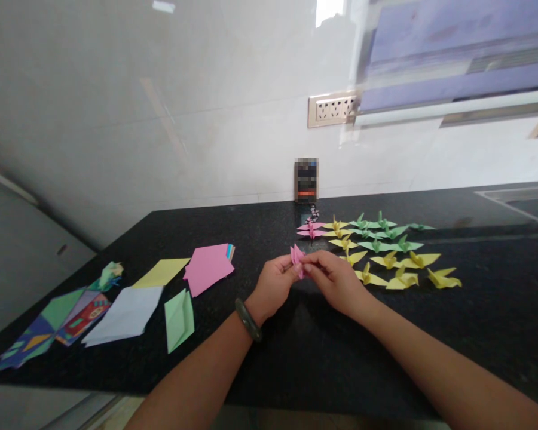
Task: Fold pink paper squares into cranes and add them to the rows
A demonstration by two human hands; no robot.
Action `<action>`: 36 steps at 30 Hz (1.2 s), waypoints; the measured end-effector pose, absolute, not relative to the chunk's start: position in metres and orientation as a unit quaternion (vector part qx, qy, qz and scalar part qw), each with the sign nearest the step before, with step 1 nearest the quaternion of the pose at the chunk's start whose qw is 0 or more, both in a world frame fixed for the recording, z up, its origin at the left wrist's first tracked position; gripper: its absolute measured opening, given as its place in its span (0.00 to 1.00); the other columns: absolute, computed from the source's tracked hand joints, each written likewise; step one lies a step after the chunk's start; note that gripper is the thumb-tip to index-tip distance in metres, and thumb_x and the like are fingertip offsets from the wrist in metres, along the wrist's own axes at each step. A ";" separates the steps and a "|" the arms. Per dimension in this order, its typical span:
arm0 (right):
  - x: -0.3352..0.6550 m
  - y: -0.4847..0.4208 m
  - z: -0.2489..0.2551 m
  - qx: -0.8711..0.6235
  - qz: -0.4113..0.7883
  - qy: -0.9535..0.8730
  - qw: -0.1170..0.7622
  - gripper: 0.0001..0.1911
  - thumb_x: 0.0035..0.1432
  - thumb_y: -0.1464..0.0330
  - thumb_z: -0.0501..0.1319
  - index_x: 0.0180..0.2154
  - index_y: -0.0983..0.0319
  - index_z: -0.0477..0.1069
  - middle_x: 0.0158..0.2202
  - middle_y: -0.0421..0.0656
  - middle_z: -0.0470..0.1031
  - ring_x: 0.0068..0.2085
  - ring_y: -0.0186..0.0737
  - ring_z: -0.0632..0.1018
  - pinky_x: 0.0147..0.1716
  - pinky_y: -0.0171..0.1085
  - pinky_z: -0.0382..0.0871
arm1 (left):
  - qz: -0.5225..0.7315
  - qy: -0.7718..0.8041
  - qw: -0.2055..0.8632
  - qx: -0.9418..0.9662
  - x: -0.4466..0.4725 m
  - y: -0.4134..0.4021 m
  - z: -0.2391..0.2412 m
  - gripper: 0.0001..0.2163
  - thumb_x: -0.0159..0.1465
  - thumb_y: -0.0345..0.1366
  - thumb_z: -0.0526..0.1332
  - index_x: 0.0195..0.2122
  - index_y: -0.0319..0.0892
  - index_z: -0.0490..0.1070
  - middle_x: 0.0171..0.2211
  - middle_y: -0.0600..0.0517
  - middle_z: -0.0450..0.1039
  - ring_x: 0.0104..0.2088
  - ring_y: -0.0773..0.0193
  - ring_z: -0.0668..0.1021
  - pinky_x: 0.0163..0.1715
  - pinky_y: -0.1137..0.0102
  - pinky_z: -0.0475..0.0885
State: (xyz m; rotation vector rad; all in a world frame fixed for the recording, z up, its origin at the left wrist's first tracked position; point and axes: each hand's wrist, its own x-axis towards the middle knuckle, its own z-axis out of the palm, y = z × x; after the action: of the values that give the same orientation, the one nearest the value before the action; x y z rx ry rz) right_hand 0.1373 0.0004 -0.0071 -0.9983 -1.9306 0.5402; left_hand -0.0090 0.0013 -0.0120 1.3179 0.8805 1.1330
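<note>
Both my hands meet over the middle of the black counter, gripping one small piece of folded pink paper (pixel 296 254). Its pointed tips rise above my fingers, while its lower part is partly hidden by them. My left hand (pixel 273 283), with a dark bangle at the wrist, is closed on the paper's left side. From the other side my right hand (pixel 334 280) pinches it between thumb and fingers. Just beyond stand pink paper cranes (pixel 311 230). Yellow paper cranes (pixel 402 278) and green paper cranes (pixel 377 245) stand in rows right of my hands.
On the left of the black counter (pixel 323 370) lie pink paper sheets (pixel 209 269), a folded green paper (pixel 179 321), white paper (pixel 125 313), yellow paper (pixel 162 272) and a colourful packet (pixel 49 322). A phone-like device (pixel 306 181) leans on the wall below a socket panel (pixel 332 110).
</note>
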 end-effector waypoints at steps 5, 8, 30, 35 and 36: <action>0.140 0.006 -0.012 -0.480 0.290 -0.676 0.479 0.06 0.52 0.65 0.59 0.33 0.61 0.68 0.23 0.39 0.70 0.24 0.35 0.71 0.25 0.35 0.65 | 0.443 0.403 0.524 0.606 -0.009 0.000 -0.013 0.11 0.57 0.38 0.58 0.31 0.35 0.73 0.27 0.49 0.73 0.29 0.66 0.72 0.32 0.71 0.67; 0.142 0.008 -0.012 -0.478 0.289 -0.681 0.474 0.06 0.52 0.65 0.59 0.28 0.61 0.68 0.24 0.41 0.71 0.25 0.36 0.72 0.25 0.35 0.66 | 0.419 0.428 0.463 0.653 -0.009 -0.002 -0.012 0.11 0.58 0.38 0.56 0.29 0.35 0.72 0.25 0.50 0.71 0.27 0.67 0.71 0.29 0.73 0.64; 0.156 0.008 0.002 -0.284 0.109 -0.861 0.407 0.06 0.57 0.74 0.54 0.31 0.62 0.69 0.31 0.44 0.68 0.34 0.35 0.70 0.33 0.34 0.65 | 0.476 0.402 0.622 0.475 -0.008 -0.001 -0.010 0.11 0.47 0.37 0.66 0.29 0.35 0.72 0.23 0.51 0.73 0.24 0.70 0.73 0.30 0.72 0.68; 0.160 0.008 0.004 -0.265 0.076 -0.894 0.354 0.09 0.57 0.75 0.52 0.32 0.62 0.69 0.33 0.45 0.67 0.34 0.35 0.69 0.32 0.33 0.64 | 0.465 0.388 0.654 0.454 -0.010 0.000 -0.010 0.09 0.47 0.33 0.66 0.28 0.34 0.73 0.23 0.51 0.73 0.25 0.71 0.73 0.29 0.74 0.66; 0.160 0.008 0.004 -0.265 0.075 -0.897 0.347 0.09 0.57 0.76 0.51 0.32 0.62 0.70 0.33 0.45 0.67 0.34 0.35 0.69 0.32 0.33 0.64 | 0.463 0.387 0.658 0.450 -0.010 0.000 -0.010 0.09 0.47 0.32 0.66 0.28 0.34 0.73 0.23 0.51 0.73 0.25 0.71 0.73 0.29 0.74 0.66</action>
State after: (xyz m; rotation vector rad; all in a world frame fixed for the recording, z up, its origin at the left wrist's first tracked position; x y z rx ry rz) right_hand 0.1605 0.0083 0.0038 -0.6875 -2.3267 0.1942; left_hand -0.0103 0.0000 -0.0096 1.0194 0.8771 1.0494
